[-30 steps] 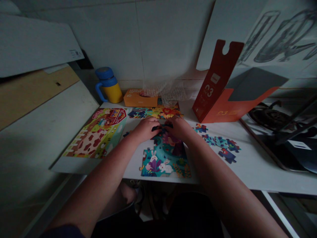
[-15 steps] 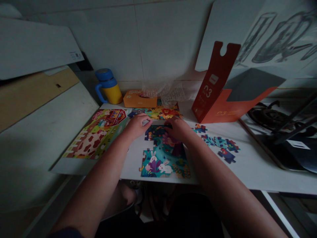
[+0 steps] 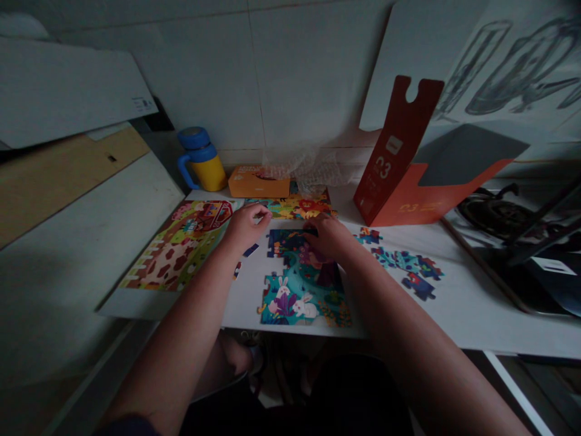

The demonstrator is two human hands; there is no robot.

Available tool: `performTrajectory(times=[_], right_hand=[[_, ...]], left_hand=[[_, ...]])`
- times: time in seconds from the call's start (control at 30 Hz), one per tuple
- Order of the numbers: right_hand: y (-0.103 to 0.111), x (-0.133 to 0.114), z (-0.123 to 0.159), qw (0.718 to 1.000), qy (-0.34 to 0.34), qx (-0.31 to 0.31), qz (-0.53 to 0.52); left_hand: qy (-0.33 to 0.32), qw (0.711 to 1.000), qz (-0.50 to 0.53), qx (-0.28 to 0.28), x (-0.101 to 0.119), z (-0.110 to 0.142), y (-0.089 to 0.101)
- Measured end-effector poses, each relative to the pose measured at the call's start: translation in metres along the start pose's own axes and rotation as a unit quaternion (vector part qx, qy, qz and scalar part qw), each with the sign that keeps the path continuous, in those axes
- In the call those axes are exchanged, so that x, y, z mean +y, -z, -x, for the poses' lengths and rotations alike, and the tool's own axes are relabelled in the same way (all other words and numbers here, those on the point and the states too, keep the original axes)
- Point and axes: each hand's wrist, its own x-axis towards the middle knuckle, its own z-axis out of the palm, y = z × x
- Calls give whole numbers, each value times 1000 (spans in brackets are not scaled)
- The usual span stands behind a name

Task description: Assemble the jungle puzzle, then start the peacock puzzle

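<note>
A partly joined jigsaw puzzle [image 3: 299,281] with white rabbits on teal ground lies flat on the table, its left side stepped and open. Bent over its upper right part, the fingers of my right hand [image 3: 327,236] press on the jigsaw puzzle near the top edge. Left of the puzzle's top corner, my left hand [image 3: 246,227] hovers with thumb and fingers curled together; whatever is between them is too dark to make out. Beneath that hand lies a dark blue puzzle piece [image 3: 251,249]. Another small piece [image 3: 237,270] shows partly beside my left forearm.
Several loose, partly joined pieces [image 3: 403,261] lie to the right. A farm puzzle [image 3: 181,248] is at left and a lion puzzle [image 3: 299,207] behind. Farther back stand a blue-yellow bottle [image 3: 206,163], an orange box [image 3: 258,186], plastic wrap [image 3: 313,166], a red-orange carton [image 3: 408,194] and a stove [image 3: 508,248].
My left hand has shifted slightly left, away from the puzzle's corner, and the dark blue piece below it now shows. My right hand stays at the puzzle's top.
</note>
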Motion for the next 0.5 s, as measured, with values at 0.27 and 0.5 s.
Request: performTrajectory(times=[0.27,0.5], right_hand=[[-4,-24,3,995,-19,39,87],[-1,-43,5,990,-19,42,131]], left_hand=[[27,964,225,-143,31,6,-6],[59,880,369,-294,60,14,-12]])
